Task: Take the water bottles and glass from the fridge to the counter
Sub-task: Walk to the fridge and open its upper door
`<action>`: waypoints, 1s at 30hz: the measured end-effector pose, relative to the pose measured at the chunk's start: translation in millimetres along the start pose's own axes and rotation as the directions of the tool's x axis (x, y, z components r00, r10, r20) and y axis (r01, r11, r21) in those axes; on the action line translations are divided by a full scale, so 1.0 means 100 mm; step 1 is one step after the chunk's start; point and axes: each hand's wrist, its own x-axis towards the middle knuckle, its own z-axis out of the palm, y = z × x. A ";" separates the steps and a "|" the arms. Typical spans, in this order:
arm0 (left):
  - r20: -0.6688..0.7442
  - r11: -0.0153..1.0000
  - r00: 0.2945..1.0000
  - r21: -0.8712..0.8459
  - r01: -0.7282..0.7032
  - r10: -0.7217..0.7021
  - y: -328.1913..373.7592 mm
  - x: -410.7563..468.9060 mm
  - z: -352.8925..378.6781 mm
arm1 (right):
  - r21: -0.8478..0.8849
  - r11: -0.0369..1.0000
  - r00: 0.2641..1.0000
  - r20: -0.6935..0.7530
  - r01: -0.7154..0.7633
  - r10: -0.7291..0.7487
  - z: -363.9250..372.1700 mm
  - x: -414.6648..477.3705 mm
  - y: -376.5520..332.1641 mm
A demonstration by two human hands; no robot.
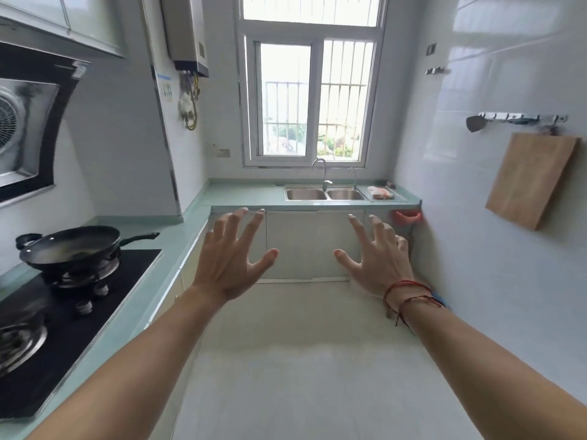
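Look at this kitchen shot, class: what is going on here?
A person stands in a narrow kitchen with the left hand and right hand stretched out ahead, fingers spread, holding nothing. A black wok sits on the stove at the left, and a green counter with a double sink runs under the window. No fridge, water bottle or glass shows, so the carrying seems not yet begun.

The floor (286,360) aisle runs open between the left surface (193,222) and the tiled right wall (476,249). A wok (68,246) on the stove (104,296) crowds the near surface; beyond it the surface lies bare up to the sink (324,194).
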 end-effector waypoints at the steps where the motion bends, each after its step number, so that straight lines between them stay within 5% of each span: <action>1: 0.000 1.000 1.000 -0.002 -0.004 0.004 -0.04 0.17 0.11 | -0.004 1.000 1.000 0.007 -0.001 0.001 0.10 0.16 0.05; 22: 0.026 0.971 0.991 -0.207 -0.123 0.131 -1.23 3.22 2.80 | -0.217 0.953 0.977 -0.023 -0.211 0.211 1.93 3.07 1.07; 30: 0.015 0.915 0.962 -0.315 -0.253 0.271 -1.10 4.37 3.74 | -0.273 0.901 0.939 -0.038 -0.338 0.341 2.26 3.73 1.58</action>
